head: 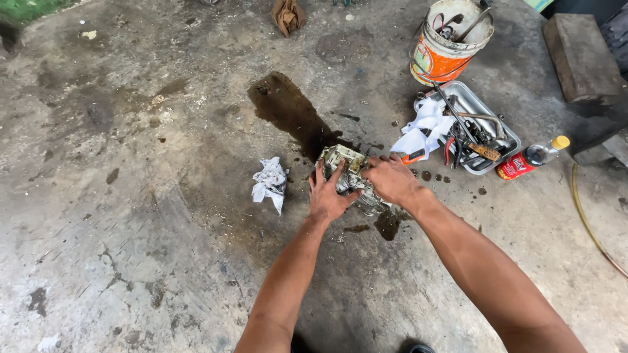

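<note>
A stained concrete floor (131, 229) carries everything. A dark oil patch (291, 111) spreads across its middle, and at the patch's near end lies a grimy metal engine part (350, 175). Left of it sits a crumpled white rag (270, 183). To the right rest a metal tray (500, 127) of tools, an orange-and-white bucket (445, 55), a red-labelled bottle (531, 158) on its side and a wooden block (579, 55).

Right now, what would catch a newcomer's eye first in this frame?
Both hands, left hand and right hand, grip a grimy metal engine part on the stained concrete floor, at the foot of a dark oil spill. A crumpled white rag lies to its left. To the right sit a metal tray of tools and an orange-and-white bucket.
</note>
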